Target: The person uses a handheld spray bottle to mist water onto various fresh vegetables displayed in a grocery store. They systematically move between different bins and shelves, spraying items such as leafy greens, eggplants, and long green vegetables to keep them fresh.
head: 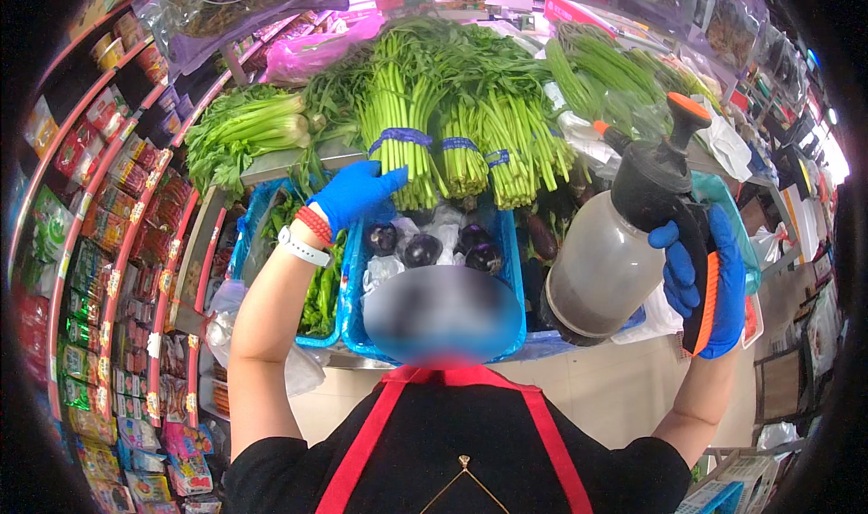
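Observation:
My left hand (358,192), in a blue glove, rests against the lower left of a bundle of leafy green stems (400,117) bound with blue tape. Some of its fingers are hidden, so whether it grips the stems is unclear. Two more taped bundles, a middle one (464,149) and a right one (510,144), lie alongside. My right hand (722,287), gloved too, holds the black and orange handle of a pump spray bottle (600,270). The bottle tilts, its orange-tipped nozzle (602,129) pointing up and left. Its translucent tank hangs before dark eggplants (540,234).
A blue basket (344,290) of round eggplants (422,250) stands below the bundles, beside green peppers (319,300). Celery (254,124) lies on the metal ledge (298,163), bitter melons (569,73) at right. Packaged-goods shelves (129,243) line the left; bags (237,2) hang overhead.

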Tool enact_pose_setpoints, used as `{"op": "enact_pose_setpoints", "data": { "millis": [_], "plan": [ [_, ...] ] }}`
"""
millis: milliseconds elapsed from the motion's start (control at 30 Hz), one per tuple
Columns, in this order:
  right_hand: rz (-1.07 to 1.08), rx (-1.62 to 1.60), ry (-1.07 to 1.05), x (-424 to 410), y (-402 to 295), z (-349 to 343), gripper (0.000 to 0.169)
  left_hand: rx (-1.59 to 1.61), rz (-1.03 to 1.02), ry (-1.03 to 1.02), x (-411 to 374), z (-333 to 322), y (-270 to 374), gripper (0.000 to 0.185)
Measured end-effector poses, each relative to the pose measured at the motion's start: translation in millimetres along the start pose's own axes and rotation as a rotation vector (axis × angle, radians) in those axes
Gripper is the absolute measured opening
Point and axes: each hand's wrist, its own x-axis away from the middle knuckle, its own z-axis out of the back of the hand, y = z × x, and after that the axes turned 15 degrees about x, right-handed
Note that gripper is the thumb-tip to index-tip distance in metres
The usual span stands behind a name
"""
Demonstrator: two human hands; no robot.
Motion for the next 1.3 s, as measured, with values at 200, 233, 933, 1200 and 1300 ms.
{"op": "enact_pose_setpoints", "data": {
  "millis": [200, 233, 933, 1200, 1300],
  "plan": [
    [0.008, -0.052, 0.047, -7.4, 9.6, 7.5, 0.043, -0.607, -0.283, 0.245, 15.7, 25.0, 70.0, 0.037],
    [-0.001, -0.05, 0.066, -8.9, 10.9, 8.5, 0.045, -0.497, -0.372, 0.297, 6.1, 26.9, 80.6, 0.039],
    [-0.07, 0.068, 0.159, 27.3, 43.3, 58.4, 0.061, -0.741, -0.511, -0.193, -340.5, -147.6, 137.8, 0.092],
    [-0.122, 0.121, 0.25, 23.1, 42.0, 70.5, 0.061, -0.669, -0.795, 0.245, -355.7, -129.3, 209.0, 0.028],
    [-0.147, 0.177, 0.28, 22.9, 40.9, 68.7, 0.06, -0.48, -0.584, 0.472, -376.1, -64.7, 207.7, 0.038]
  ]
}}
